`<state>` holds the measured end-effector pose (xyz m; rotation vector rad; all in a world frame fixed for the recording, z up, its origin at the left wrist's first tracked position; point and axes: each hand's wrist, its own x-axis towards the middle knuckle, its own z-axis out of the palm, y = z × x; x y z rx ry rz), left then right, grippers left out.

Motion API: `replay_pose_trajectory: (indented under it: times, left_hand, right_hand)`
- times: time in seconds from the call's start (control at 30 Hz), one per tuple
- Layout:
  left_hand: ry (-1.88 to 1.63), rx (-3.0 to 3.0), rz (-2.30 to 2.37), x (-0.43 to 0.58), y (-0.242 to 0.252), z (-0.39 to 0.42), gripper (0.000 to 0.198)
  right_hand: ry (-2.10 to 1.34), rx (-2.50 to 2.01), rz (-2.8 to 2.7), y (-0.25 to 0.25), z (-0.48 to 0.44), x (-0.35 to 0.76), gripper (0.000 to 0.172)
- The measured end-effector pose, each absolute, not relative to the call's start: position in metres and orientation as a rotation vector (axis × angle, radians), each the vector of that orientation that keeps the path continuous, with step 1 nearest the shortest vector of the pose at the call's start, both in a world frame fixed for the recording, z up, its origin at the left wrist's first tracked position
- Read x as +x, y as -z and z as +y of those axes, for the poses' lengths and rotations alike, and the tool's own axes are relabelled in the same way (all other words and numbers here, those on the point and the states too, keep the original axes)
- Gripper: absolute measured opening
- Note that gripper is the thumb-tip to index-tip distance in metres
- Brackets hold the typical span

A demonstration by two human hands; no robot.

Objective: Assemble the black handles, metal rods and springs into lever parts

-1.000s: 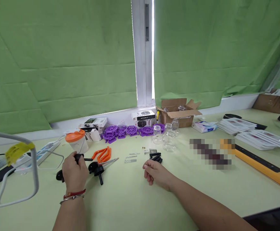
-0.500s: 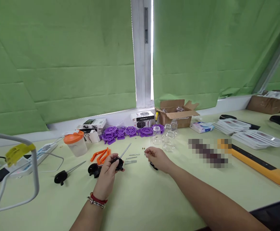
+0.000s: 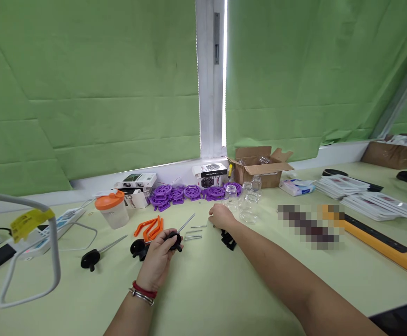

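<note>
My left hand point(image 3: 157, 258) is closed around a black knob with a thin metal rod point(image 3: 179, 232) that points up and to the right. My right hand point(image 3: 221, 216) reaches farther out, knuckles up, fingers curled down over the small springs and brass bits on the table; what it holds, if anything, is hidden. A few metal pins point(image 3: 193, 232) lie between the hands. Small black plastic parts point(image 3: 228, 240) lie just under my right wrist. A second black knob piece point(image 3: 138, 248) rests left of my left hand.
Another black knob with a rod point(image 3: 94, 254) lies at left, near a white wire frame point(image 3: 31, 261) with a yellow tag. Orange clips point(image 3: 150, 227), an orange-lidded cup point(image 3: 111, 209), purple discs point(image 3: 185, 192), glass jars point(image 3: 247, 200), a cardboard box point(image 3: 261, 165) and stacked leaflets point(image 3: 364, 196) stand beyond.
My left hand left one knobbed rod at the left, moved right and took up another. My right hand reached forward from the black parts to the small springs.
</note>
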<state>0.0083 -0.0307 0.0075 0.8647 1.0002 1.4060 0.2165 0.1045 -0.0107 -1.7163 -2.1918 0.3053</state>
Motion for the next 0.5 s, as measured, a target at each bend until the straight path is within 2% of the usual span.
replay_pose_trajectory:
  times: [0.5]
  left_hand:
    - [-1.387,0.828,0.993,0.0085,-0.0057,-0.0309,0.029]
  right_hand:
    - [-0.243,-1.857,-2.186,0.0098,0.1059,0.2070,0.012]
